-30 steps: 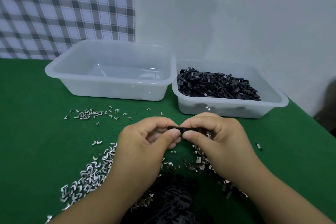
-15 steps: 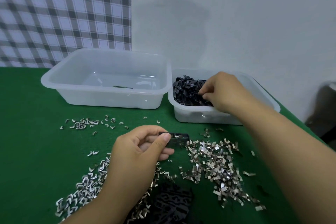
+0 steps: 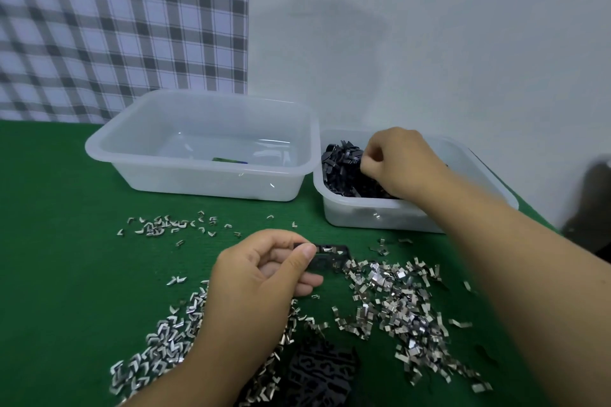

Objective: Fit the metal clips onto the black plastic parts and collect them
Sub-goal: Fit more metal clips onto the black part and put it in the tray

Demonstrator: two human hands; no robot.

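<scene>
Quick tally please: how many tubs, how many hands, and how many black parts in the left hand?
Clear tubs: 2, left tub and right tub.
Hands: 2, left hand and right hand.
Black part pinched in the left hand: 1.
Total: 5.

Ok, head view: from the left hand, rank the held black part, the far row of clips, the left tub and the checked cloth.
1. Black part, pinched in the left hand.
2. Row of clips, behind it, leftward.
3. Left tub, further back.
4. Checked cloth, rear wall.

Black part (image 3: 330,256) in left hand (image 3: 261,277)
</scene>
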